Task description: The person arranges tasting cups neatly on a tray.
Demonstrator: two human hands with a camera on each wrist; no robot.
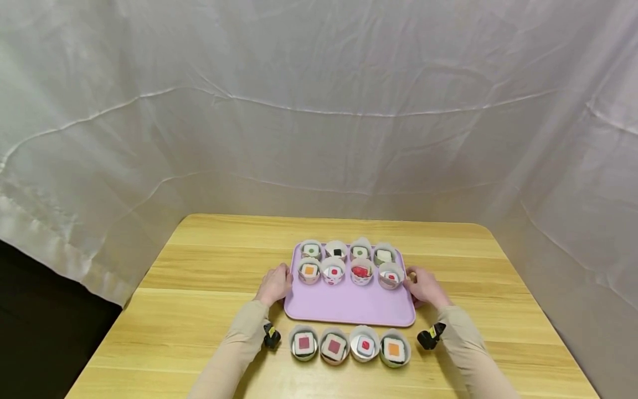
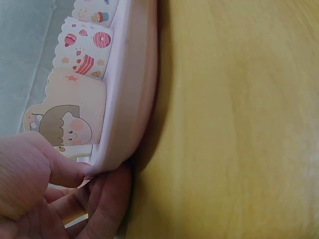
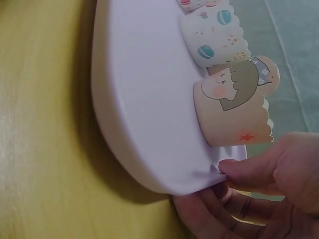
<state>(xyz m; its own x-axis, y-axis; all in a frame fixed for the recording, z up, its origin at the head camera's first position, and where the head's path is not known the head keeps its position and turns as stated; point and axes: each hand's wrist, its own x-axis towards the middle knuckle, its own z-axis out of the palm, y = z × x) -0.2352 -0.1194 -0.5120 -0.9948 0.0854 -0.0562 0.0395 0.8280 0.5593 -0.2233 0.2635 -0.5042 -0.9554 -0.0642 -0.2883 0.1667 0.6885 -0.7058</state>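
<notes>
A lilac tray (image 1: 349, 308) bears two rows of paper cups, each with a toy-like sushi piece inside. My left hand (image 1: 276, 285) grips its left edge, and my right hand (image 1: 425, 286) grips the right edge. In the left wrist view, the thumb (image 2: 70, 172) lies on the rim while the fingers curl underneath. The right wrist view gives the same hold, its thumb (image 3: 239, 172) over the rim. Close by that thumb stands a cup (image 3: 232, 117) printed with a cartoon face. A cup with red filling (image 1: 361, 271) is in the tray's nearer row.
In front of the tray, a row of several paper cups stands on the wooden table (image 1: 189, 288), including a cup with an orange-centred piece (image 1: 394, 350) at its right end. Pale cloth (image 1: 319, 144) hangs behind the table and along its sides.
</notes>
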